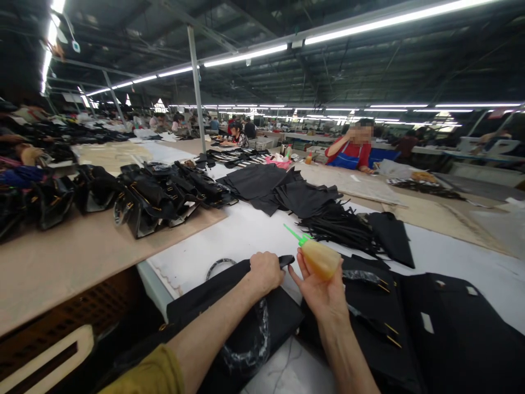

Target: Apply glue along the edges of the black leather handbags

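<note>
My left hand (266,272) is closed on the top edge of a black bag panel (283,312), whose end sticks out past the fingers. A handle wrapped in clear plastic (264,334) hangs on this panel. In my right hand (326,300), palm up, lies a squeeze bottle (322,258) of yellowish liquid, with a thin green nozzle pointing up and left. The fingertips of both hands are close together. Right of my right hand lies another black bag piece (369,312) with a wrapped handle and gold-coloured fittings.
Black panels (262,183) and a bundle of black strips (340,224) lie on the white tabletop (246,227). Several black bags (156,200) stand at the left. A person in red (356,148) sits across the table. A brown crate (98,301) is below the left table edge.
</note>
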{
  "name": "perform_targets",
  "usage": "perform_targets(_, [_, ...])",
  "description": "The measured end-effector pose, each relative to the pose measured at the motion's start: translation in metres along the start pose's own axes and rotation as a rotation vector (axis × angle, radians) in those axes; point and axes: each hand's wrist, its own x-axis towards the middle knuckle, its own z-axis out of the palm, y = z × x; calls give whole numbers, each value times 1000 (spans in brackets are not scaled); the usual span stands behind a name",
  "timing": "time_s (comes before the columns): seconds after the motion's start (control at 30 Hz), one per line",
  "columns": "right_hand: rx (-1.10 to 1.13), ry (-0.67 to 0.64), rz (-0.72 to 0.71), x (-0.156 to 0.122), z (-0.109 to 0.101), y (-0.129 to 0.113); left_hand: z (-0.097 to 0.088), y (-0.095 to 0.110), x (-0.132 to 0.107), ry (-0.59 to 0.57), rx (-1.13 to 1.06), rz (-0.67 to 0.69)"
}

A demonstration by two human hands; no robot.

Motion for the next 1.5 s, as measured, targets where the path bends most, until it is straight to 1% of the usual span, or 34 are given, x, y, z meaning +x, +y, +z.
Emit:
perform_targets(0.07, [27,0,6,-8,4,-2,-4,-5,3,54,-4,-42])
perform_targets(0.13, [65,6,20,-20,9,-3,-14,-15,2,120,-7,-80])
perform_targets(0.23, [132,26,59,-39,23,-4,-43,-35,-10,252,5,-111])
perform_targets(0.33, [189,30,107,-57,45,-1,-79,-49,-36,398,35,-107])
perform_targets(0.43, [220,18,142,-71,71,5,-112,-55,-68,553,89,-82])
perform_targets(0.5, [232,20,153,-78,85,9,-127,-57,-89,689,151,-81])
perform_targets(0.53, [236,21,158,-81,90,12,-131,-59,-97,762,184,-75])
perform_targets(0.6, [241,29,165,-83,95,18,-130,-63,-110,900,228,-13])
perform_targets(0.67, [233,25,169,-81,93,25,-118,-69,-118,1046,187,138])
perform_targets(0.7, [228,23,173,-79,89,29,-109,-70,-120,1123,107,211])
perform_targets(0.73, [223,26,179,-76,84,32,-98,-71,-122,1194,-17,253])
perform_targets(0.77, [221,27,189,-74,78,34,-87,-70,-124,1260,-179,254])
perform_targets(0.8, [221,31,204,-71,71,36,-77,-68,-127,1297,-359,222])
perform_targets(0.83, [223,45,218,-70,65,36,-69,-64,-131,1297,-533,170])
perform_targets(0.87, [226,60,228,-68,58,36,-63,-59,-137,1263,-695,111])
perform_targets(0.9, [231,74,235,-68,53,35,-60,-54,-143,1201,-834,45])
perform_targets(1.0, [250,116,250,-69,43,30,-65,-43,-163,1028,-1111,-182])
perform_targets(1.07, [266,132,266,-71,41,28,-70,-41,-173,1008,-1252,-325])
perform_targets(1.1, [275,138,275,-72,41,28,-72,-41,-177,1013,-1344,-363])
perform_targets(1.17, [287,144,293,-73,41,30,-75,-44,-180,977,-1579,-356])
perform_targets(1.23, [291,149,313,-75,41,31,-77,-49,-181,915,-1782,-292])
perform_targets(1.27, [287,158,326,-77,40,30,-80,-53,-180,886,-1841,-262])
perform_targets(1.33, [248,159,349,-79,37,25,-87,-62,-177,851,-1878,-226])
perform_targets(1.4, [142,86,378,-82,32,13,-99,-73,-171,810,-1870,-203])
perform_targets(1.5, [-158,-155,435,-91,23,-10,-117,-88,-160,757,-1882,-199])
